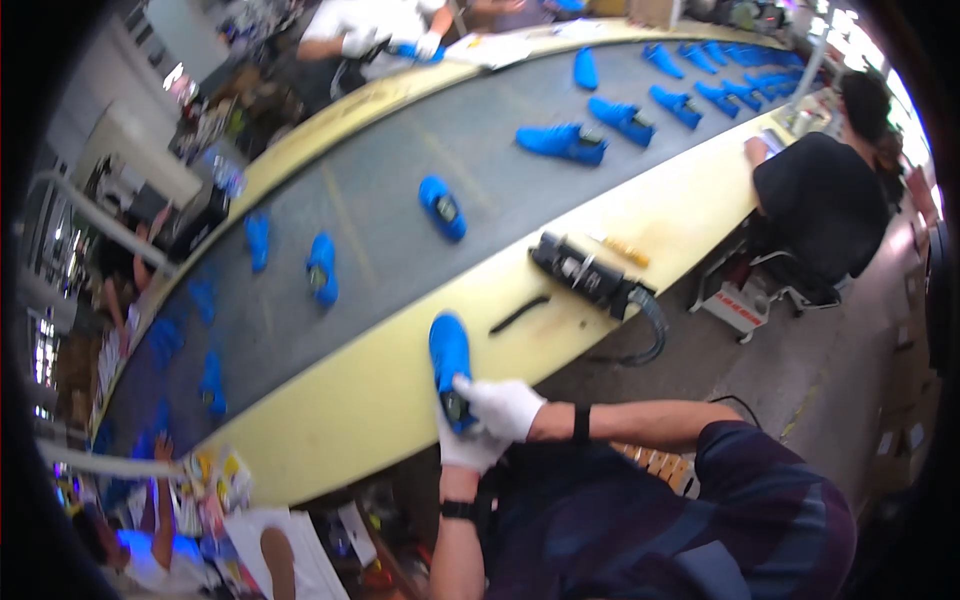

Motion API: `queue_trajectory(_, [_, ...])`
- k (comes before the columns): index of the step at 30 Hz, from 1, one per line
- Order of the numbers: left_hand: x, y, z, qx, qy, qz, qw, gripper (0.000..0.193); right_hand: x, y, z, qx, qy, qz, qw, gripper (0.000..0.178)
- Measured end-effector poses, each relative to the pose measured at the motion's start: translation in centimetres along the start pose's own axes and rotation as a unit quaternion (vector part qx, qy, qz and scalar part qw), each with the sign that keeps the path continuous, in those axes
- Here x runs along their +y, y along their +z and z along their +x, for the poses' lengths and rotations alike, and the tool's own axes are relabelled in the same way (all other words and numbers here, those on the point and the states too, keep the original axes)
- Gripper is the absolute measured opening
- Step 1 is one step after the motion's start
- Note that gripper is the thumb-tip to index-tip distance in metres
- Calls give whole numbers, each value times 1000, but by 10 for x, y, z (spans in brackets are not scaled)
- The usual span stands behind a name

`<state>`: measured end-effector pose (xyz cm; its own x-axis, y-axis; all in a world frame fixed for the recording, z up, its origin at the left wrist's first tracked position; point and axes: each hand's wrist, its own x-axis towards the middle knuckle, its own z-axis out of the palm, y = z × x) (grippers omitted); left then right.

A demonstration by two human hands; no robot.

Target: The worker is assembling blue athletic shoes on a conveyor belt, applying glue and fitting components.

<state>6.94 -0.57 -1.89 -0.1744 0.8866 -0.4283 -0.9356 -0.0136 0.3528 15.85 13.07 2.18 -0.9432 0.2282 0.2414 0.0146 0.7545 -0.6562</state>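
Observation:
A blue shoe (449, 345) is in front of me at the near edge of the cream side table, its toe pointing away. My left hand (465, 450), in a white glove, grips the shoe's heel end from beneath. The white-gloved right hand (508, 409) closes on the shoe's side by its dark opening; some of its fingers are hidden. Just beyond lie a curved black strip (520, 314) and a black cylindrical device (580, 272) with a ribbed hose (655, 335). A thin yellow tool (626, 251) rests behind the device.
A grey conveyor belt (385, 262) runs along the cream table (350, 410), carrying several blue shoes (441, 207). A person in black (825, 200) sits at the right. Across the belt, a gloved person (370, 40) handles a blue shoe. Another person works at the lower left.

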Motion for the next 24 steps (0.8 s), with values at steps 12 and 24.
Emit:
queue_trajectory(12, [-36, -16, -17, 41, 103, -102, 989, 45, -13, -21, -26, -98, 95, 44, 990, 48])
queue_trajectory(24, [2, 33, -28, -86, 7, -170, 982, 72, 96, -184, 57, 348, -19, -278, 895, 14])
